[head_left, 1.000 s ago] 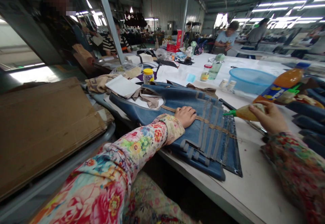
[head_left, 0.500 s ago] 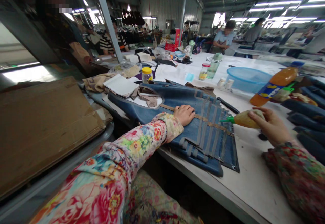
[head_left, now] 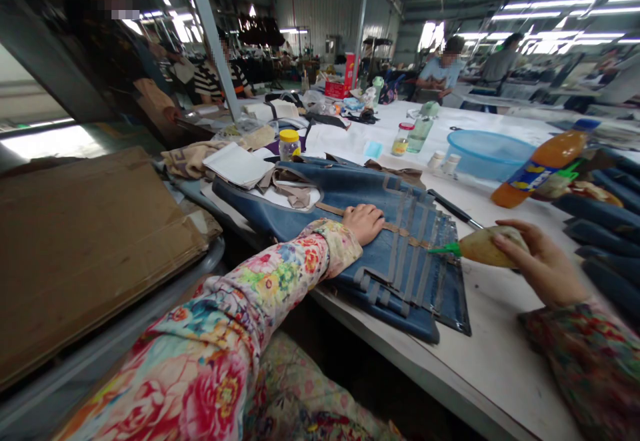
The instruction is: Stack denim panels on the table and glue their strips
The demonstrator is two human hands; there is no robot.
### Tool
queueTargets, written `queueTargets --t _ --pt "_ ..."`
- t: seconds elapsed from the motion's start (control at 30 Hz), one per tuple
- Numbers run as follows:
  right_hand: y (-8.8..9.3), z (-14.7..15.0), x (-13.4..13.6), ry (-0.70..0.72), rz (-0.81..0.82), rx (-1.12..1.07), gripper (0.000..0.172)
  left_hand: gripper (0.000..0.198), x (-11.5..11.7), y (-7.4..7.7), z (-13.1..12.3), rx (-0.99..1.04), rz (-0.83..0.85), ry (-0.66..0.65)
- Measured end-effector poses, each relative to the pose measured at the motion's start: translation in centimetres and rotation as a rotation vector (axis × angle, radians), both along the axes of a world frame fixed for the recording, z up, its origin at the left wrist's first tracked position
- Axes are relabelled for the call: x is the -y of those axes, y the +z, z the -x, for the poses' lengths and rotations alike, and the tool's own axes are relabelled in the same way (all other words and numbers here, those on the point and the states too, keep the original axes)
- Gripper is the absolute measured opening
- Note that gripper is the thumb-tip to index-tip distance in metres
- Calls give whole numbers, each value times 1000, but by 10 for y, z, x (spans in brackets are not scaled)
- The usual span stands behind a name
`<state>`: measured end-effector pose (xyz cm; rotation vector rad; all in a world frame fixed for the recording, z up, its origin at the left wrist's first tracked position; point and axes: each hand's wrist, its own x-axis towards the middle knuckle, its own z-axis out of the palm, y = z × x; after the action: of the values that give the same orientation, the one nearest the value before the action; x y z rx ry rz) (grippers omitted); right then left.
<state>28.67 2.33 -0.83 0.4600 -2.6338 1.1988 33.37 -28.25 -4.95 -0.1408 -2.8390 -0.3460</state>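
A blue leather-like piece with grey strips across its right part lies on the table. My left hand rests flat on its middle, beside a brown strip, with fingers spread a little. My right hand is wrapped round a yellowish squeeze bottle, held sideways above the table. The bottle's green nozzle points left, over the grey strips at the right part of the blue piece. Whether the tip touches the surface I cannot tell.
Behind the piece stand a yellow-lidded jar, a blue basin and an orange drink bottle. A black-handled tool lies near the strips. A cardboard box is at left. Several people are farther back.
The squeeze bottle in my right hand has tilted and dropped slightly, its nozzle a little lower and farther left over the strips. My left hand has stayed in place.
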Motion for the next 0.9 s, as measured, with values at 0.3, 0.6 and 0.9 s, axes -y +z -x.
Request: queueTargets --t 0.3,0.6,0.9 --pt "-9 -10 -7 30 86 74 54 30 -1 0 0 -20 -2 -11" --pt "-7 -51 -3 117 31 166 49 31 -2 0 0 -19 3 -9" --pt "-15 -67 -9 177 73 161 45 33 -3 4 -2 11 12 -7"
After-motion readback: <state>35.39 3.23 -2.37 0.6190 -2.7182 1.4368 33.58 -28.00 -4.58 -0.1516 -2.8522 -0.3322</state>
